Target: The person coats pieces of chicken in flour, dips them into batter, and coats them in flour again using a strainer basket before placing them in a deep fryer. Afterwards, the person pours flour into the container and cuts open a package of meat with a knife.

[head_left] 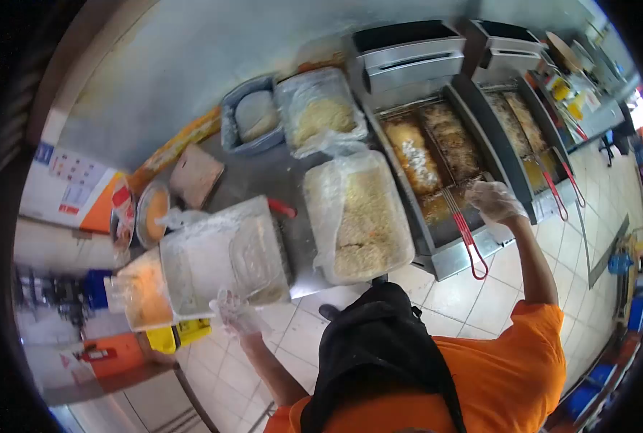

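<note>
My left hand (237,315), in a clear, flour-dusted plastic glove, is beside the front edge of a tub of white flour (209,263). Its fingers are apart and hold nothing visible. My right hand (496,202), also gloved, is over the front edge of a deep fryer (448,249). Its fingers are bent and blurred, so I cannot tell whether they grip anything. Just left of it, a red-handled fryer basket (467,234) has its handle sticking out over the front. Pale pieces (416,162) lie in the foaming oil of the left bay.
A tub of crumb coating (368,231) stands between flour and fryer. Behind it are a lined crumb tub (325,119) and a grey bin (253,115). Orange batter fills a bowl (152,209) at left. A second fryer (513,108) has red basket handles (554,195) jutting out.
</note>
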